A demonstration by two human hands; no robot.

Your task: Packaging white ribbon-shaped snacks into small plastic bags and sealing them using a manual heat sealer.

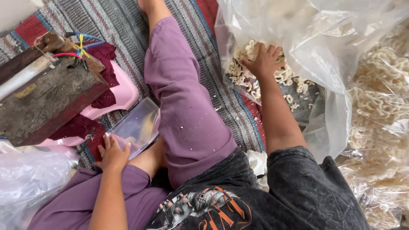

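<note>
**A:** Where is the right hand (264, 59)?

**B:** It reaches into the mouth of a big clear plastic bag (324, 47) and lies palm down on a heap of pale, curly crackers (245, 70) inside. The fingers are spread over the pieces; whether the grip has closed on any of them, I cannot tell.

**A:** And the left hand (113, 155)?

**B:** It sits low beside the person's knee, with its grip clamped on the near edge of a small clear plastic pouch (138, 125). The pouch lies flat between the purple trouser leg (183, 106) and a pink plastic stool (123, 96).

**A:** What lies around them?

**B:** The person sits on a striped woven mat (110, 25). At the left stands a worn wooden block (47, 100) with coloured wires (81, 44) tied at its top and a dark red cloth (104, 55) against it. Loose cracker bits lie on the mat just beside the bag's mouth. At the right edge more crackers fill other clear bags (379, 127). A crumpled clear bag (30, 179) lies at the lower left.
</note>
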